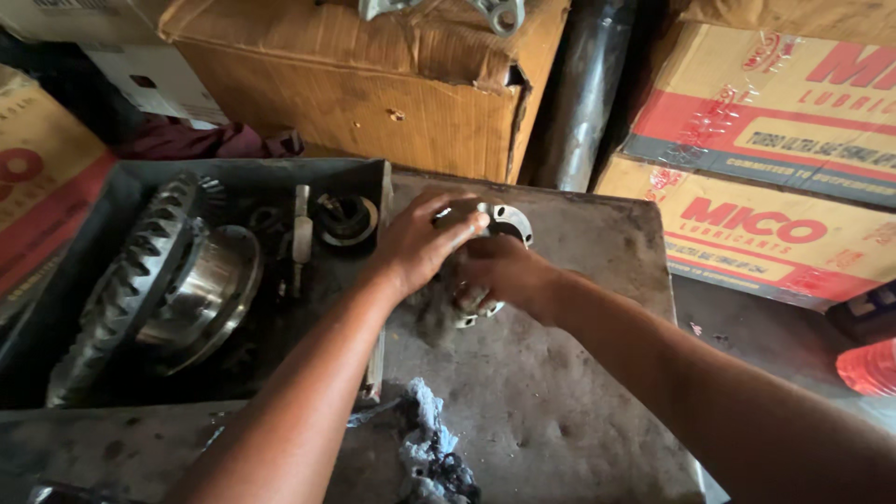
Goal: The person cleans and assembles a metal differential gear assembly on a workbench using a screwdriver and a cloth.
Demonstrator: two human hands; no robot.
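A round metal housing with bolt holes in its flange stands on a grimy metal table, near the table's far side. My left hand lies over its top, fingers curled on the upper rim. My right hand grips its lower side from the right. Both hands cover most of the part; only the far flange and a bit of the near edge show.
A dark tray at left holds a large toothed ring gear, a bearing ring and small parts. A dirty rag lies at the near edge. Cardboard boxes stand behind, more boxes at right.
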